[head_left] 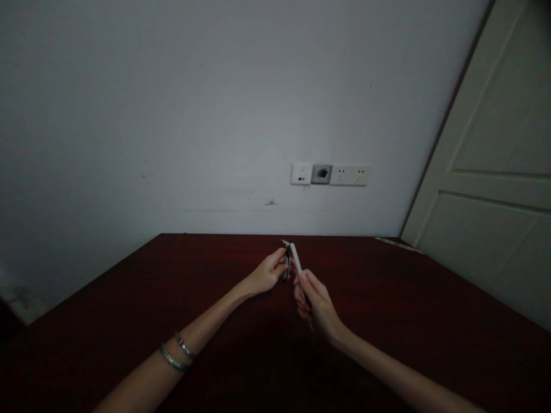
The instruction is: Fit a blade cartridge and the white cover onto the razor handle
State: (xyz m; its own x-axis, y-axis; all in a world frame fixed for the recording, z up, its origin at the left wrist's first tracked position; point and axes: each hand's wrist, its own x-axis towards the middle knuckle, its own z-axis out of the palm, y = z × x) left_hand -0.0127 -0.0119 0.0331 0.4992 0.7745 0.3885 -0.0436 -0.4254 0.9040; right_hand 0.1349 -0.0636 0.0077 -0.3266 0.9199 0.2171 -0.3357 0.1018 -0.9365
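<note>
My right hand (318,301) is closed round a slim white flat object (295,256), seen nearly edge-on and tilted with its top leaning left. Its exact kind does not show. In my left hand (266,275), thumb and fingers pinch a small black and silver piece (286,268) that looks like a bracket or clip. This piece is right against or just beside the upper left side of the white object; whether they are joined I cannot tell. Both hands are above the middle of a dark red table (206,355), and some fingertips are hidden behind the things held.
The table's far edge meets a pale wall (215,115) with a row of sockets and switch plates (348,175). A light panelled door (495,229) stands at the right. A thin pale strip (398,245) lies at the table's far right corner.
</note>
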